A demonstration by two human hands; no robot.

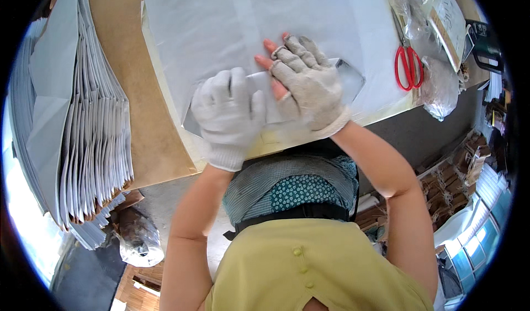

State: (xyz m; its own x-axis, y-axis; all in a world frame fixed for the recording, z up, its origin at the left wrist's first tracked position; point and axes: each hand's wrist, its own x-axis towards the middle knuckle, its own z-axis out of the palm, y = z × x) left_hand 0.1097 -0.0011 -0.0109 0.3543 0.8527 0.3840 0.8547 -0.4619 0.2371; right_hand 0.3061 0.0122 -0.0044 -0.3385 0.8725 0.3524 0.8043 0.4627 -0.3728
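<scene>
A large white paper bag (221, 35) lies flat on the table, its near end folded into a shape with slanted corners. My left hand (227, 109), in a white knit glove, rests on the left part of that folded end with its fingers laid out. On the right part my right hand (309, 84) presses down flat, its fingers spread. Its glove is greyish, with some bare fingertips showing. Between the hands a strip of the fold (270, 98) shows; the rest of it is partly covered by the gloves. Neither hand grips anything visible.
Scissors with red handles (408, 68) lie right of the bag, beside crumpled clear plastic (440, 87). A thick stack of folded white paper bags (91, 134) stands at the left on the brown tabletop (146, 128). A dark green container (486, 46) is at the far right.
</scene>
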